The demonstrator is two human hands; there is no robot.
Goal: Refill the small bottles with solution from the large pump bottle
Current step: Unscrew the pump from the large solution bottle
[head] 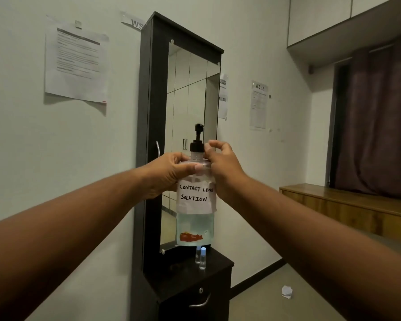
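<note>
- The left hand (171,174) gripped the pump bottle (195,200) at its shoulder, holding it up and steady.
- The right hand (220,163), fingers curled, pinched near the pump collar (196,145), probably to unscrew it.
- Below both hands, two small bottles (201,258) waited on the worktop (218,262).

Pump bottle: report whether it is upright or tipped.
Upright. The pump bottle is held in the air with its black pump head pointing straight up.

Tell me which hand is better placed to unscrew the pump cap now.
Right, probably. The right hand has its fingers beside the black pump cap, while the left hand grips the big bottle and steadies it.
</note>
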